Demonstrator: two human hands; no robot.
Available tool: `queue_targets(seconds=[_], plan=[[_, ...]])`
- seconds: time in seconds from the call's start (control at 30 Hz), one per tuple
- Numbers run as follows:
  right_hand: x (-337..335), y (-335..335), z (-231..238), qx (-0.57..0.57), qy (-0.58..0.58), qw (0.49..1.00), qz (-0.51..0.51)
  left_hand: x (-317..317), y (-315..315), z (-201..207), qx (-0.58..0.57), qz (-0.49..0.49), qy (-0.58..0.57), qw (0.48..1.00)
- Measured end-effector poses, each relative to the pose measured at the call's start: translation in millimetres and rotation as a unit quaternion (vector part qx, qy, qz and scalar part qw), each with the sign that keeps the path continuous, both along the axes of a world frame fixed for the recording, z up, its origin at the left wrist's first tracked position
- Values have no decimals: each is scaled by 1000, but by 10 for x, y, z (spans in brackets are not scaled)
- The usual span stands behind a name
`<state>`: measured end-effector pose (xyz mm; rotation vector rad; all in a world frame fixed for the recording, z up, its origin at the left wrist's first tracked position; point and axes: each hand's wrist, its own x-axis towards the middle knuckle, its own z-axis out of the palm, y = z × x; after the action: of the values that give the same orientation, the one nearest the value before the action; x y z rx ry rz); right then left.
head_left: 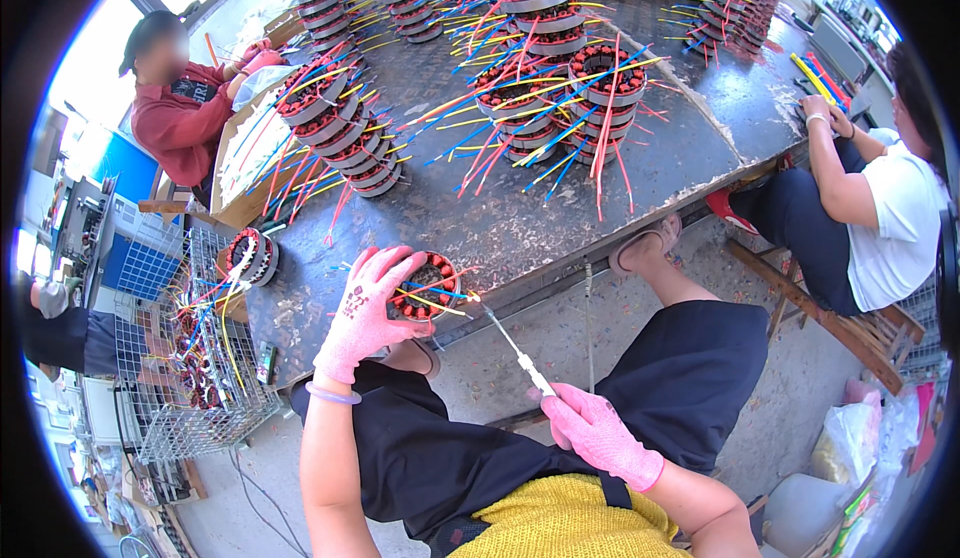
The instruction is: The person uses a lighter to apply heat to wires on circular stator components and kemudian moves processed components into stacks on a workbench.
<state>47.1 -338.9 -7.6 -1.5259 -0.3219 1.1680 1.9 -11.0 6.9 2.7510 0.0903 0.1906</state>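
Observation:
My left hand point(370, 310), in a pink glove, is closed on a motor stator point(440, 276), a ring with red-topped coils and a dark core. Red, blue and yellow lead wires point(435, 290) stick out of it past my fingers. My right hand point(600, 433), also gloved in pink, grips a slim white-handled rod tool point(535, 373) with a long thin metal shaft. Its tip points up and left at the wire ends, where a small orange glow like a flame shows. The stator is at the near edge of the dark worktable point(480, 228).
Tall stacks of wired stators point(345, 133) stand across the table. A single stator point(252, 256) lies at its left corner. A wire basket point(200, 378) with more parts is at the left. One person point(180, 108) works at the far left, another point(870, 178) sits at the right.

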Motion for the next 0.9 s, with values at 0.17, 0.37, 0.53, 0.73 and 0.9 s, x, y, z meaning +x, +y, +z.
queue_targets(seconds=[0.17, 0.37, 0.53, 0.73, 0.9], plan=[[3, -6, -19, 0, -6, 1000, 7, 1, -7, 20, 2, 0, 1, 1000], [14, -9, 17, -10, -4, 1000, 8, -2, -16, 29, 3, -1, 1, 1000], [16, -9, -15, -12, -11, 1000, 12, 2, -13, 18, 4, -3, 1, 1000], [9, 4, -28, -1, -6, 1000, 4, 0, -22, 21, -5, 7, 6, 1000], [1, -2, -59, 3, 0, 1000, 3, -1, -10, 13, -3, 2, 3, 1000]])
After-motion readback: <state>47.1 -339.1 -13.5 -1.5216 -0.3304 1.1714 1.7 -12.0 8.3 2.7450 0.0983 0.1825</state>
